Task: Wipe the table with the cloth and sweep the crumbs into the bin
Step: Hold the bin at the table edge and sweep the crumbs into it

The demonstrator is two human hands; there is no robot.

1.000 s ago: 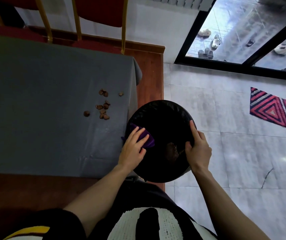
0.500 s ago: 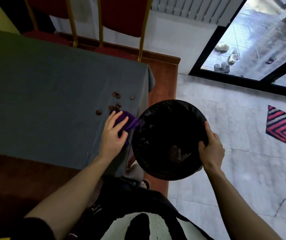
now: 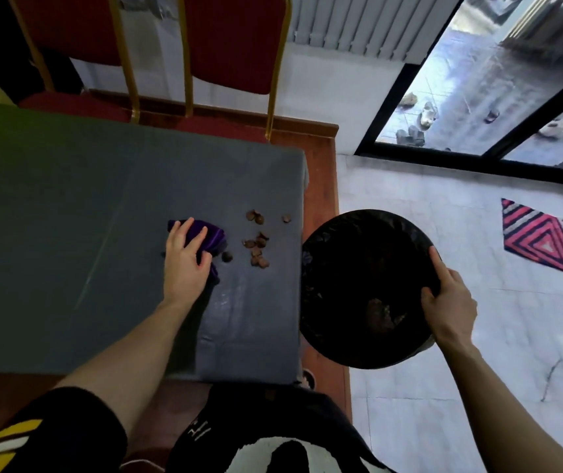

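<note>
My left hand (image 3: 184, 257) lies on a bunched purple cloth (image 3: 210, 237) on the grey table (image 3: 68, 233), fingers curled over the fabric. Several brown crumbs (image 3: 256, 244) are scattered just right of the cloth, near the table's right edge. A round bin lined with a black bag (image 3: 358, 268) is held against that edge, its rim below table height. My right hand (image 3: 449, 303) grips the bin's right rim, thumb inside. Some brown debris lies at the bottom of the bin.
Two red chairs with gold frames (image 3: 232, 46) stand behind the table's far edge. A red wooden strip (image 3: 321, 186) runs beside the table. White tiled floor with a striped mat (image 3: 546, 244) lies right, below a glass door.
My left hand carried the cloth from the bin's rim leftward onto the table, past the crumbs, to their left side. The right hand kept hold of the bin.
</note>
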